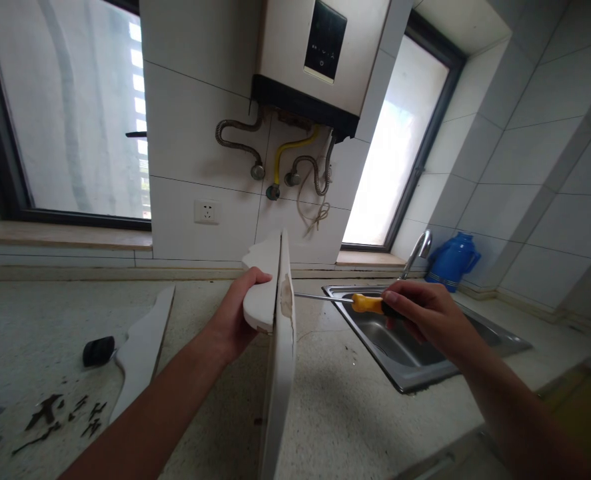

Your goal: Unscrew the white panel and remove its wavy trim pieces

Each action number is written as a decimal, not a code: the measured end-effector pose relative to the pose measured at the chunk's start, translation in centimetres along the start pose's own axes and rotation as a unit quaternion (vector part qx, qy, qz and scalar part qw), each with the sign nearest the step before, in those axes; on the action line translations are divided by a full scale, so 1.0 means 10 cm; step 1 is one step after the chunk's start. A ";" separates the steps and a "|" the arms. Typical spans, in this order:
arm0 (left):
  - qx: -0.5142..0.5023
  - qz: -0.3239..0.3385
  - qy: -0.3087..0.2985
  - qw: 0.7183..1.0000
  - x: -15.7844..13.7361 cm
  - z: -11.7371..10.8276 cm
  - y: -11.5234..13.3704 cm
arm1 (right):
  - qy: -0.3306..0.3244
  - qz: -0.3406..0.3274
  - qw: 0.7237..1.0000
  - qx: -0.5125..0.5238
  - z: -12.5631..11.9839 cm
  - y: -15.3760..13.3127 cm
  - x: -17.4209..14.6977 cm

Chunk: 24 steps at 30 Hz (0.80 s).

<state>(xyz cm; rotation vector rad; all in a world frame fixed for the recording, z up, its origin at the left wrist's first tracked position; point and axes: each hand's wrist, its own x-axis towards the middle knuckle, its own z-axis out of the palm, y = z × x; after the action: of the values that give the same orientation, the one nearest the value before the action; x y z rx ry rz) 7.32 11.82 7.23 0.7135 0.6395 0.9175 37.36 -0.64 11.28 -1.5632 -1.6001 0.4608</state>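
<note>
My left hand (238, 313) is closed around a white shaped board (262, 303), its thumb lying on top. That board is set against a second white panel (284, 373) standing on edge, with a thin dark gap between them along the top. Closed round the handle of a screwdriver (368, 303), yellow and black, is my right hand (420, 310). The screwdriver's metal shaft points left, and its tip meets the panel's right face near a brownish chipped patch (286, 297). My left fingertips are hidden behind the board.
Left on the speckled counter (335, 413) lie another white shaped board (142, 347), a black cylindrical piece (98, 351) and several screws and dark fittings (45, 410). A steel sink (410, 383) with a tap (418, 252) and a blue jug (452, 261) are at right. Above hangs a water heater (285, 40).
</note>
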 end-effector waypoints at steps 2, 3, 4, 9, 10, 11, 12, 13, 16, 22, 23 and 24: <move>0.000 0.002 -0.001 1.000 0.00 0.00 0.00 | -0.005 0.005 1.000 -0.004 0.01 -0.03 -0.01; 0.000 0.002 -0.002 1.000 0.00 -0.01 0.00 | -0.008 0.002 1.000 -0.004 0.02 -0.04 -0.01; -0.001 0.002 -0.003 1.000 0.00 -0.01 0.00 | -0.011 -0.003 1.000 -0.002 0.03 -0.05 -0.01; -0.002 0.001 -0.004 1.000 -0.01 0.00 0.00 | 0.008 -0.088 0.996 -0.007 0.04 -0.05 0.00; -0.002 0.001 -0.003 1.000 -0.01 0.00 0.00 | 0.027 -0.126 0.992 -0.014 0.03 -0.03 0.01; -0.002 0.002 -0.003 1.000 -0.01 0.00 0.00 | 0.050 -0.166 0.985 -0.022 0.03 -0.02 0.01; -0.002 0.002 -0.004 1.000 -0.02 0.01 0.00 | 0.074 -0.202 0.976 -0.030 0.02 0.00 0.02; -0.003 0.003 -0.004 1.000 -0.02 0.01 0.00 | 0.094 -0.225 0.969 -0.036 0.02 0.01 0.02; -0.008 0.006 -0.008 1.000 -0.01 0.02 0.00 | 0.097 -0.176 0.979 -0.031 0.03 0.03 0.02; -0.024 0.003 -0.027 0.999 0.02 0.00 -0.01 | -0.041 -0.036 0.997 -0.051 0.11 0.05 0.00; -0.028 0.003 -0.032 0.999 0.02 -0.01 -0.01 | -0.018 -0.076 0.994 -0.080 0.11 0.06 0.00; -0.033 0.002 -0.038 0.999 0.03 -0.01 -0.02 | 0.009 -0.118 0.986 -0.113 0.10 0.07 0.00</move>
<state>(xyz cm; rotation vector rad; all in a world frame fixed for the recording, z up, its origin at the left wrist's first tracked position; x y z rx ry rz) 7.44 12.01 6.95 0.6880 0.5371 0.9074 37.04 -0.23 10.21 -1.5090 -1.8474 0.1381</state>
